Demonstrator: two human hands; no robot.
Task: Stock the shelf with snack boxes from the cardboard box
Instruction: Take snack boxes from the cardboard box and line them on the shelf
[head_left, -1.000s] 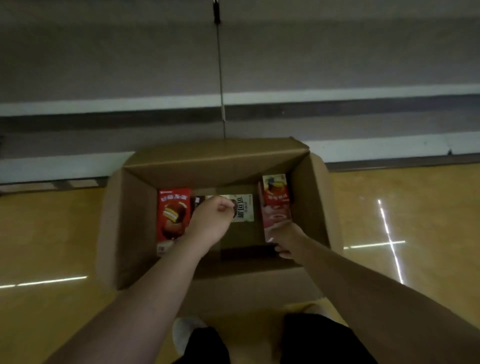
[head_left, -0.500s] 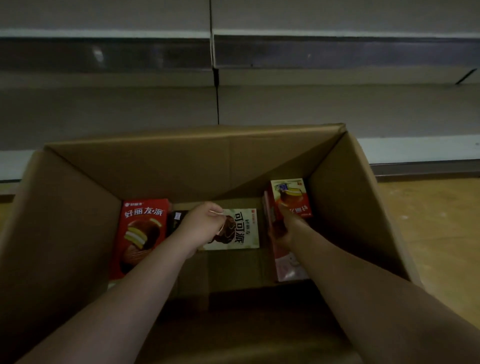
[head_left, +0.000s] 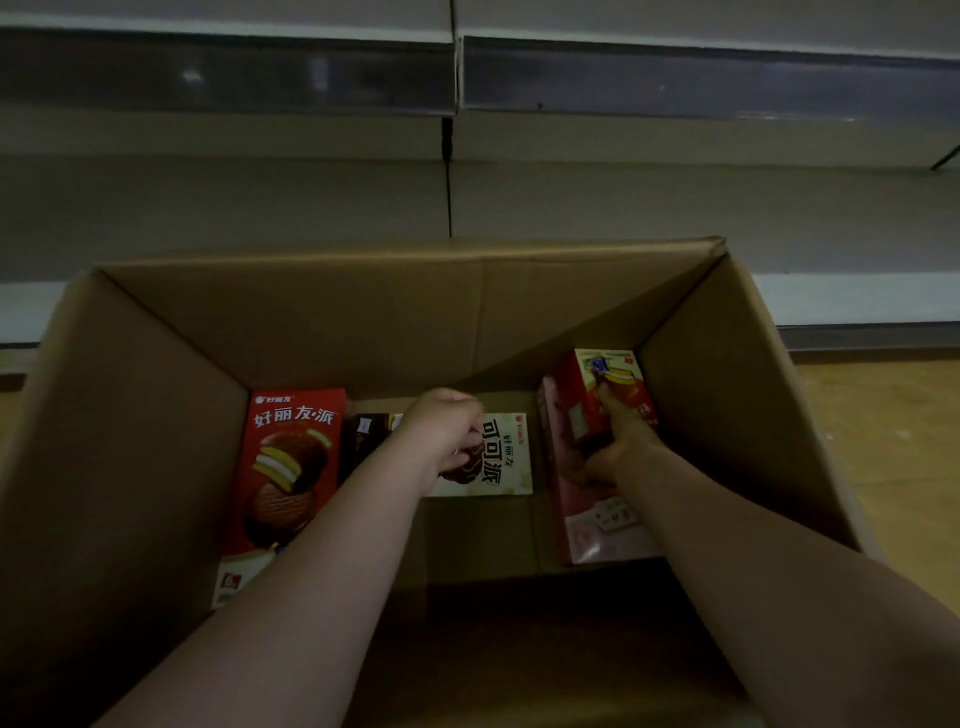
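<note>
An open cardboard box (head_left: 363, 322) fills the lower view, with snack boxes on its bottom. A red pie box (head_left: 291, 467) lies at the left. In the middle lies a cream cocoa pie box (head_left: 506, 457), and my left hand (head_left: 444, 436) curls over its left part and grips it. At the right, my right hand (head_left: 618, 441) grips a red snack box (head_left: 613, 384) that stands tilted above a pink box (head_left: 597, 519). Grey shelf boards (head_left: 675, 202) run across the top of the view behind the carton.
A small dark box (head_left: 363, 441) sits between the red pie box and my left hand. A cream box corner (head_left: 236, 577) shows under the red pie box. Yellow floor (head_left: 883, 441) lies to the right of the carton.
My head has come down much closer to the carton. My right hand has slid up from the pink box onto the red box. My left hand stays on the cocoa pie box.
</note>
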